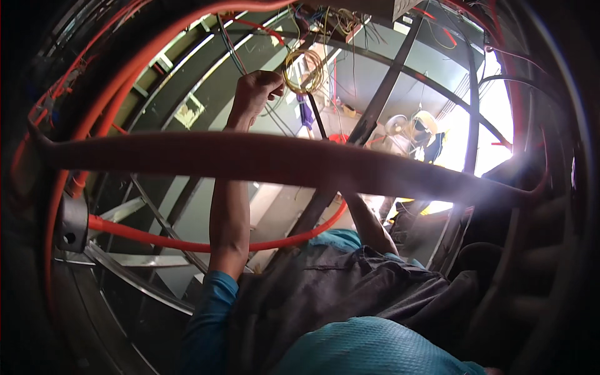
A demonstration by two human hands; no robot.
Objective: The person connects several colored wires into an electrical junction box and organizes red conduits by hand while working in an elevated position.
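My left hand (257, 92) is raised at the upper middle, with its fingers curled closed. Beside its knuckles hangs a loose coil of thin yellow wire (304, 70). A few thin dark wires (230, 47) run down to the back of this hand. What lies inside the fist, if anything, I cannot make out. My right forearm (370, 224) comes up from the lower right, and its hand is hidden behind a wide dark reddish bar (250, 159). A slim black rod (317, 117) slants from the coil down toward that bar.
The bar crosses close before me. Thick orange conduit (128, 59) climbs the left side, and a red-orange tube (187, 244) loops below. Metal frame members (400, 56) stand around. Loose wires (342, 24) hang from above. A fan (396, 125) stands beyond, near bright light.
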